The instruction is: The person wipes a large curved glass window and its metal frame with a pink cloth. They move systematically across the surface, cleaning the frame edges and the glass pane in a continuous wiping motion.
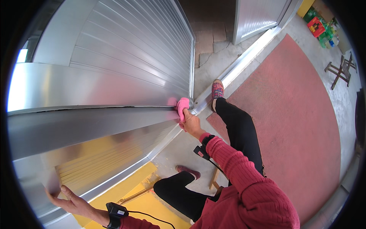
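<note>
My right hand (192,123) grips a pink cloth (182,106). It presses the cloth to the edge of a silver metal door (128,86), at the lower corner by the threshold. Part of the cloth hangs below my fingers. Down at the lower left, my left hand (71,202) has its fingers apart and holds nothing. Its fingertips are at the shiny metal frame panel (31,183); whether they touch it I cannot tell. A grey frame post (85,126) runs between the door and that panel. Each wrist wears a black strap with a small device.
A metal threshold track (243,60) crosses the concrete floor near my shoe (218,90). A second metal door (257,17) stands beyond the doorway. To the right lie a red mat (291,114), a folding stool frame (340,70) and green plastic bottles (324,37).
</note>
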